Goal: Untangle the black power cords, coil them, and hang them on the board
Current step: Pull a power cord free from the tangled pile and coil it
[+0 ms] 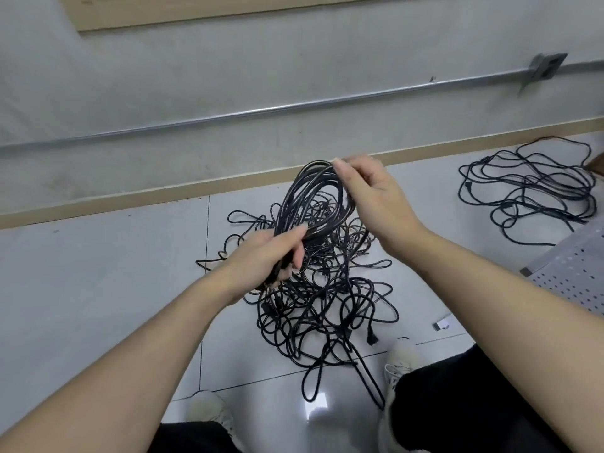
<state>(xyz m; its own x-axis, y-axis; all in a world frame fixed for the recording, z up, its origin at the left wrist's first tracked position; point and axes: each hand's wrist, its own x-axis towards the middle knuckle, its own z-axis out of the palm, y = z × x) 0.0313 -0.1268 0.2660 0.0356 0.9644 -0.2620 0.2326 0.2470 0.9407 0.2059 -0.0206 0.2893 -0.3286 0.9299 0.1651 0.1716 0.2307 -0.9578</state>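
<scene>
Together we hold one coil of black cord (315,197) above the floor — our left hand (271,256) wraps its fingers tight round the bottom of the loops, forearm reaching up from the lower left. Our right hand (369,194) pinches the top of the coil between thumb and curled fingers, wrist bent, forearm slanting in from the right. Beneath lies one tangled pile of cords (313,289) on the tiles; a second, looser heap (529,188) sits well apart at right — beside one white pegboard (575,273).
</scene>
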